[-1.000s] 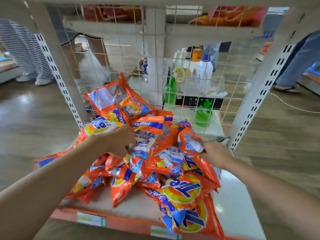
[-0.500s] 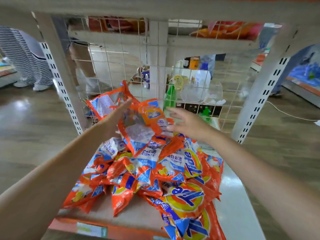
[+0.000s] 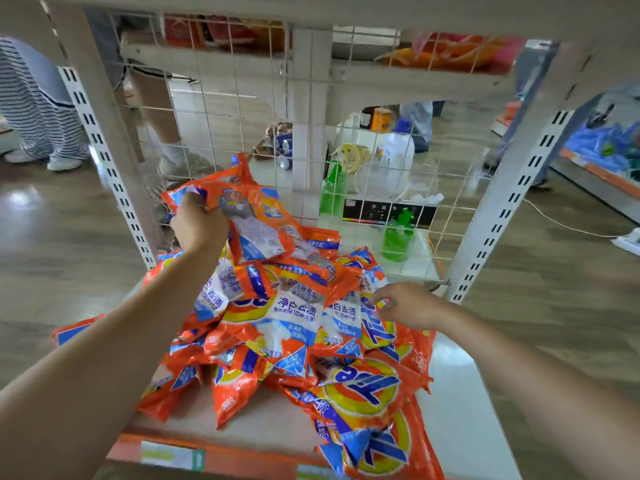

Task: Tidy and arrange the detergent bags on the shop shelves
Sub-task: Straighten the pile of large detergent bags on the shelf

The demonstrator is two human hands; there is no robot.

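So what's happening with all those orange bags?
A person is sorting a heap of orange plastic detergent bags on a white shop shelf. Their left hand grips one raised orange detergent bag near the wire mesh back. Their right hand reaches onto the heap, fingers loosely curled.

A single wide-angle camera worn on the person's head looks forward and steeply down into a low shop shelf [image 3: 460,403], close enough that both forearms reach in from the bottom corners and the heap of detergent bags [image 3: 294,323] fills the centre. It faces the shelf's wire mesh back [image 3: 242,109], with the floor and other shelving visible through and beside it. The frame's edges bend outward, and no second view exists to compare.
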